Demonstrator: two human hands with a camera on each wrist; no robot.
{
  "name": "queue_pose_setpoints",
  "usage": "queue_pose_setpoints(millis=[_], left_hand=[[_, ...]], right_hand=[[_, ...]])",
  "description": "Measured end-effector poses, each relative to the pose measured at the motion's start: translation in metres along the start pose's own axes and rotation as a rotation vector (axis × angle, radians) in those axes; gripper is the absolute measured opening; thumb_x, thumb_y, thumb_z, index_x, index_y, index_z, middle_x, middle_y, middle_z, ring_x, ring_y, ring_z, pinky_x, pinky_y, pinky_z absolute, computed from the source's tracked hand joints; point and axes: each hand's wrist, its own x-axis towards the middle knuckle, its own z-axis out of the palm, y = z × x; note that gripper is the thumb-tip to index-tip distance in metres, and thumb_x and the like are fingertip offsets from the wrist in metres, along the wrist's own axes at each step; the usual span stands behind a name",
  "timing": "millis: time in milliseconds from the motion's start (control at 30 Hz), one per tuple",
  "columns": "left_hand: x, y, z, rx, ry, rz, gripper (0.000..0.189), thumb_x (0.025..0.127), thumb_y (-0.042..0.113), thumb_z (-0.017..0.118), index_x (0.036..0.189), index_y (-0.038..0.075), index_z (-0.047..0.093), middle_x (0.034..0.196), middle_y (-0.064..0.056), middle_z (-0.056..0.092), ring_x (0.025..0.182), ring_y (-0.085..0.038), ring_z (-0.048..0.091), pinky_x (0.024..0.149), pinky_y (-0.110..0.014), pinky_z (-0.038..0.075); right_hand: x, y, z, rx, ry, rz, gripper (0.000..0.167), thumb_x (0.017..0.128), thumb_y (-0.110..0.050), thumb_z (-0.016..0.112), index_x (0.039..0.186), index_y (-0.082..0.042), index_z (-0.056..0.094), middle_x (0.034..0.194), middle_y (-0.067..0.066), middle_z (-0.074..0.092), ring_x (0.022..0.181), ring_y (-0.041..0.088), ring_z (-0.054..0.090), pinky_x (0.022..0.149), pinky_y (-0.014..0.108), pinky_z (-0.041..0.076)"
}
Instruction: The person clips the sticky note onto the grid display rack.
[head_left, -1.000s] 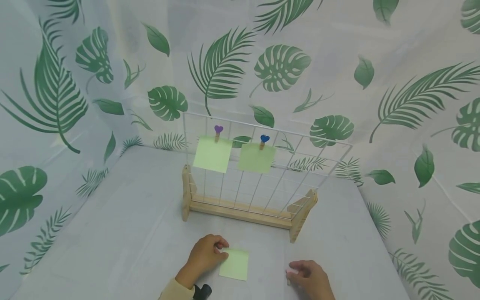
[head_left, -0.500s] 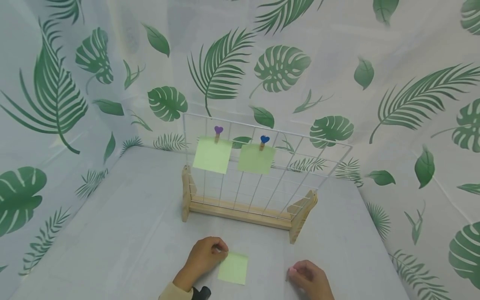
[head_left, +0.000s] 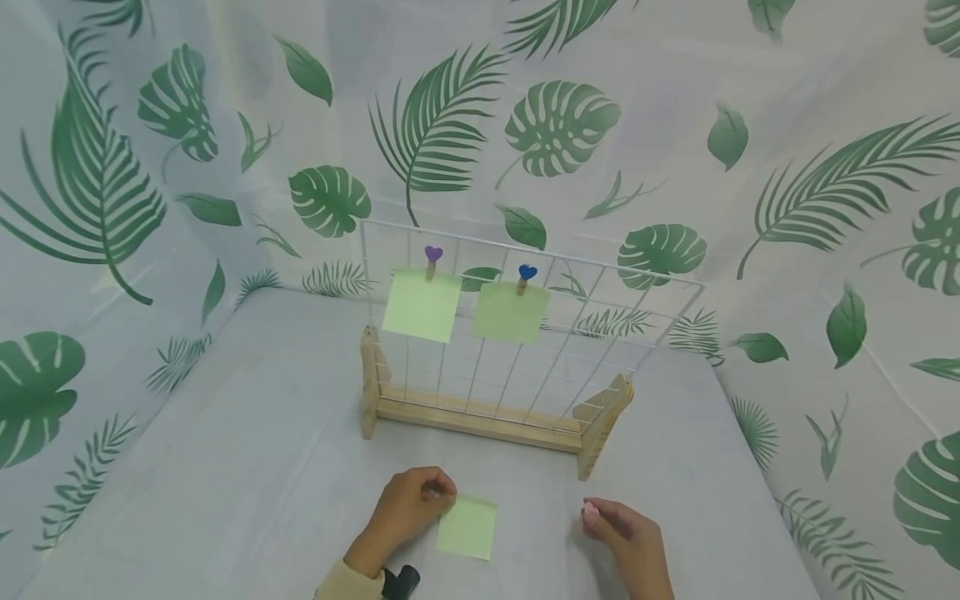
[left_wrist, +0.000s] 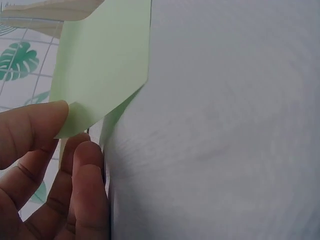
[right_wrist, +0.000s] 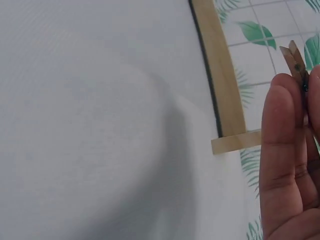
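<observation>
My left hand pinches the upper left corner of a light green sticky note between thumb and fingers. In the left wrist view the note is tilted up from the white surface at that corner. To the right, my right hand pinches a small wooden clothespin with a pink top. In the right wrist view the clothespin points its wooden tips up beyond the fingertips. Both hands are in front of a white wire grid rack on a wooden base.
On the grid hang two green notes, a left one under a purple heart clothespin and a right one under a blue heart clothespin. A leaf-printed curtain surrounds the white table.
My right hand has risen from the table and moved slightly forward with the clothespin. The left hand keeps its pinch on the note, which has shifted only slightly. The head view has tilted a little.
</observation>
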Motion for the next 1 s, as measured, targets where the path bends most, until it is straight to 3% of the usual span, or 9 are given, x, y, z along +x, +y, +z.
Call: queue_pose_setpoints(millis=[200, 400, 667, 900, 1000], left_hand=[[0.001, 0.004, -0.002, -0.004, 0.006, 0.022, 0.004, 0.094, 0.017, 0.081, 0.096, 0.015, 0.078, 0.094, 0.005, 0.077, 0.083, -0.011, 0.066, 0.075, -0.035, 0.054], [0.003, 0.010, -0.005, -0.024, 0.022, 0.070, 0.005, 0.095, 0.018, 0.082, 0.096, 0.014, 0.078, 0.091, 0.009, 0.076, 0.085, -0.008, 0.067, 0.076, -0.028, 0.054], [0.009, 0.020, -0.010, -0.087, 0.041, 0.101, 0.003, 0.097, 0.015, 0.080, 0.099, 0.014, 0.078, 0.094, 0.006, 0.076, 0.086, -0.008, 0.065, 0.078, -0.025, 0.053], [0.013, 0.028, -0.016, -0.263, 0.001, 0.110, 0.007, 0.102, 0.012, 0.075, 0.106, 0.006, 0.076, 0.097, -0.002, 0.076, 0.080, -0.010, 0.065, 0.066, -0.025, 0.060], [0.014, 0.035, -0.020, -0.313, -0.018, 0.104, 0.011, 0.104, 0.013, 0.074, 0.109, 0.004, 0.076, 0.098, -0.004, 0.076, 0.082, -0.012, 0.067, 0.066, -0.026, 0.062]], right_hand=[[-0.001, -0.014, -0.002, 0.010, 0.012, -0.042, 0.028, 0.103, -0.011, 0.076, 0.118, 0.012, 0.075, 0.104, 0.017, 0.080, 0.084, 0.009, 0.076, 0.079, 0.021, 0.061], [-0.001, -0.030, -0.005, 0.042, 0.015, -0.077, 0.026, 0.104, -0.011, 0.075, 0.120, 0.010, 0.074, 0.094, 0.010, 0.080, 0.084, 0.010, 0.077, 0.079, 0.022, 0.062], [-0.002, -0.047, -0.009, 0.078, 0.037, -0.203, 0.026, 0.102, -0.009, 0.077, 0.117, 0.011, 0.074, 0.088, 0.007, 0.079, 0.081, 0.011, 0.077, 0.078, 0.022, 0.062], [-0.001, -0.059, -0.014, 0.042, 0.034, -0.231, 0.026, 0.102, -0.009, 0.076, 0.119, 0.011, 0.074, 0.095, 0.011, 0.080, 0.083, 0.010, 0.077, 0.080, 0.020, 0.061], [-0.001, -0.064, -0.016, 0.038, 0.035, -0.242, 0.026, 0.103, -0.009, 0.076, 0.119, 0.011, 0.074, 0.096, 0.013, 0.080, 0.083, 0.010, 0.077, 0.080, 0.020, 0.061]])
